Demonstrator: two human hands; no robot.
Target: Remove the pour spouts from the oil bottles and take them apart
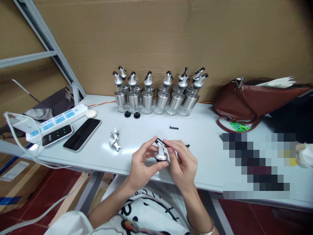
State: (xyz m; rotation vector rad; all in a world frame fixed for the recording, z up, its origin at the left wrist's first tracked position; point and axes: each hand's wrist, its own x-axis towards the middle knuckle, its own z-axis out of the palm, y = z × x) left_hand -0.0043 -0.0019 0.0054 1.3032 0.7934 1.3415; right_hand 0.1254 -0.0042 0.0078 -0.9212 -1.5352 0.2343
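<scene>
My left hand (141,162) and my right hand (182,160) meet over the near edge of the white table (200,137). Between them they grip a silver pourer cap with a black lever (161,151). The left fingers curl around its base, while the right thumb and fingers pinch the black lever at its top. Two more silver pourer caps (114,140) lie on the table to the left. A small black lever (174,127) lies beyond my hands, and another tiny black part (187,146) sits just right of them.
Several glass-and-steel dispenser bottles (158,94) stand in rows at the back, two black stoppers (132,114) before them. A power strip (56,120), a power bank (56,135) and a phone (82,133) lie left. A brown bag (254,99) sits right.
</scene>
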